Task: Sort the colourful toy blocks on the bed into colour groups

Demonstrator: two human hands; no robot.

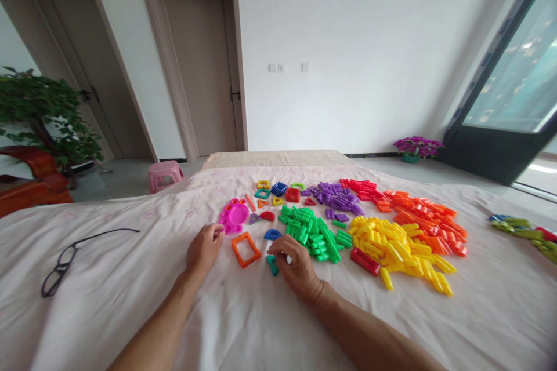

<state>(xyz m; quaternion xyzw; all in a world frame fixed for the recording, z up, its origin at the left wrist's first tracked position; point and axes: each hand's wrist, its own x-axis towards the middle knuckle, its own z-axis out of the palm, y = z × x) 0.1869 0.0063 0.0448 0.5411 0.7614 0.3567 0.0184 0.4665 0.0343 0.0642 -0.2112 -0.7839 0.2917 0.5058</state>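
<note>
A pink paw-shaped plastic piece (235, 215) lies flat on the cloth, and my left hand (205, 248) pinches its lower left edge with curled fingers. My right hand (296, 265) is bent over a small teal plastic piece (272, 264), its thumb and forefinger closed at the piece; the palm hides part of it. Between the hands rests an orange rectangular frame (246, 250). A blue half-round piece (272, 235) sits just beyond my right fingertips. Right behind that hand is a heap of green plastic pieces (307, 229).
Yellow pieces (391, 243), orange pieces (429, 217) and purple pieces (337, 196) form heaps to the right. A dark red block (364, 261) lies by the yellow heap. Small coloured frames, including a blue one (279, 188), lie farther back. Eyeglasses (61, 266) rest at left.
</note>
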